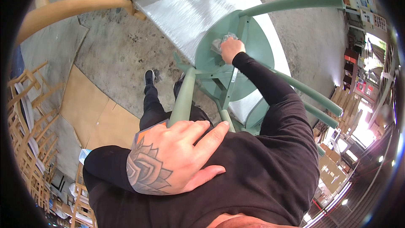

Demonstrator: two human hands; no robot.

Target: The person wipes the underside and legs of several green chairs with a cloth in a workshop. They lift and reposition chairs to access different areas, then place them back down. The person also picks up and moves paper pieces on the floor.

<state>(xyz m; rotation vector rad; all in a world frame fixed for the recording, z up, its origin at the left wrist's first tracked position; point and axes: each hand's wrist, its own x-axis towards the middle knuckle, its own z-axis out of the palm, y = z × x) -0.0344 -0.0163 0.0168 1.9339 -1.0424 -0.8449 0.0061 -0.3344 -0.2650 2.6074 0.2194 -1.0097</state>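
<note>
Gripping one leg (pixel 184 101) of the upturned green stool (pixel 234 55) with my left hand (pixel 171 156) to steady it, my right hand (pixel 231 50) presses a grey cloth (pixel 220 42) against the seat underside.

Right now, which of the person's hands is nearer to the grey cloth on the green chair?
Right. The right hand presses the grey cloth against the underside of the green chair seat. The left hand grips a chair leg, well away from the cloth.
</note>
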